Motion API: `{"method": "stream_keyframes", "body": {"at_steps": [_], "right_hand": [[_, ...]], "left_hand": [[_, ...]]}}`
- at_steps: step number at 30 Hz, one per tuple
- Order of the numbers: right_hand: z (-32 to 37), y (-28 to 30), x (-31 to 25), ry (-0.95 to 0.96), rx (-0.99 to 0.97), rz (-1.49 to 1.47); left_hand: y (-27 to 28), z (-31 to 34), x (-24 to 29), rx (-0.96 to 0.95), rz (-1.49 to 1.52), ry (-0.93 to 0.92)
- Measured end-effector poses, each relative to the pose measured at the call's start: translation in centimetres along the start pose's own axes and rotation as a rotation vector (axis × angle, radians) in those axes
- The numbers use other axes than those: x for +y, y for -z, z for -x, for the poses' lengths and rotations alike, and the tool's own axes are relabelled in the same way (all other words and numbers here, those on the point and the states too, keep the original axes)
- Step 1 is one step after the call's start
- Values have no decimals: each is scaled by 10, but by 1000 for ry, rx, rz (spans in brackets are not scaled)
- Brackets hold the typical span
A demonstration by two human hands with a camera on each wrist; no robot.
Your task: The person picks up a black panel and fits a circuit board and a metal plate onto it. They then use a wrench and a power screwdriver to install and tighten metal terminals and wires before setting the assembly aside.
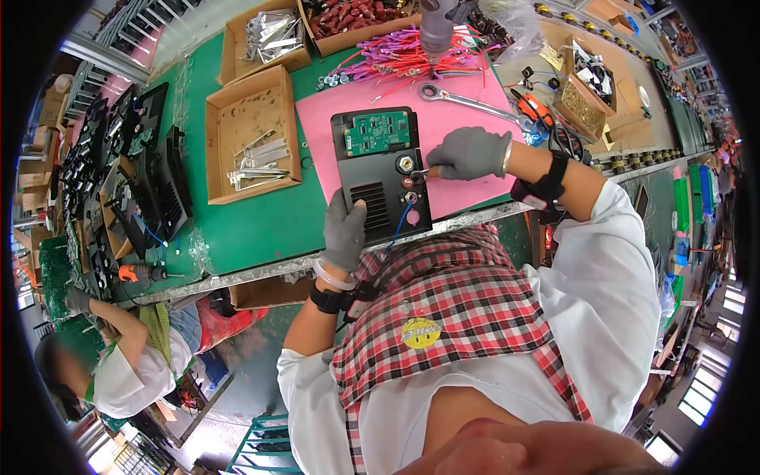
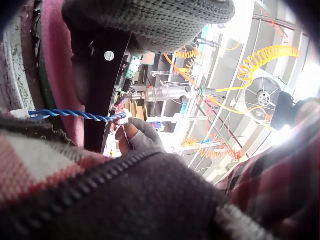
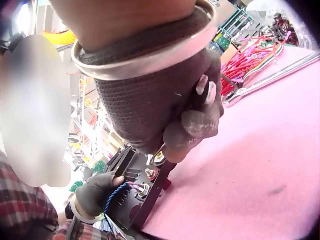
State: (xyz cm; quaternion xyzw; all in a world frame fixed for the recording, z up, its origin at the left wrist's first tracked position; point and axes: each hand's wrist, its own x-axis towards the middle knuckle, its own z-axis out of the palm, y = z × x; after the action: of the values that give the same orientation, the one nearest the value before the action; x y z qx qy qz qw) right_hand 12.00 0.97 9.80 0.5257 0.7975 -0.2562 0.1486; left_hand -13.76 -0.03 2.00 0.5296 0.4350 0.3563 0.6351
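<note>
A black metal panel [image 1: 372,176] lies on a pink sheet, bearing a green circuit board [image 1: 378,133], a slotted vent and several threaded terminals [image 3: 150,173]. My gloved left hand [image 1: 344,233] grips the panel's left edge, its bare thumb tip on top. A twisted blue wire [image 2: 75,115] runs from a lower terminal off the panel's near edge. Beside the terminals on the right side, my gloved right hand [image 1: 472,154] has its fingers curled, pinching a thin metal piece [image 2: 125,134]. Most of that piece is hidden in the fingers; I cannot tell its kind.
A ratchet wrench [image 1: 467,103] lies on the pink sheet [image 1: 332,103] beyond the panel, near red and purple wires [image 1: 412,57]. Overhead hangs a power driver [image 1: 438,30]. Cardboard trays [image 1: 212,158] of metal parts stand left. Another person [image 1: 134,364] works at far left.
</note>
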Motion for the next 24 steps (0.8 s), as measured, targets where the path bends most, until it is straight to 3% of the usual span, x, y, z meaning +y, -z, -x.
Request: {"method": "stream_keyframes", "body": {"at_steps": [5, 7, 11, 15, 18, 21, 22, 24], "right_hand": [[-18, 14, -5, 57, -68, 46], [-25, 14, -2, 42, -82, 67], [-19, 8, -4, -42, -34, -26], [-4, -22, -12, -194, -56, -332], [3, -80, -28, -274, 274, -780], [12, -70, -40, -531, -1, -1112], [9, -66, -31, -389, 136, -870], [15, -22, -14, -336, -24, -540]], "left_hand": [[3, 0, -2, 25, -117, -49], [2, -2, -3, 30, -92, -1], [-1, 2, 9, 21, -168, -104], [-2, 3, 8, 58, -160, 18], [-10, 8, 28, 44, -156, 48], [-13, 8, 28, 30, -116, 4], [-11, 8, 24, 24, -100, -11], [-4, 6, 10, 25, -175, -32]]}}
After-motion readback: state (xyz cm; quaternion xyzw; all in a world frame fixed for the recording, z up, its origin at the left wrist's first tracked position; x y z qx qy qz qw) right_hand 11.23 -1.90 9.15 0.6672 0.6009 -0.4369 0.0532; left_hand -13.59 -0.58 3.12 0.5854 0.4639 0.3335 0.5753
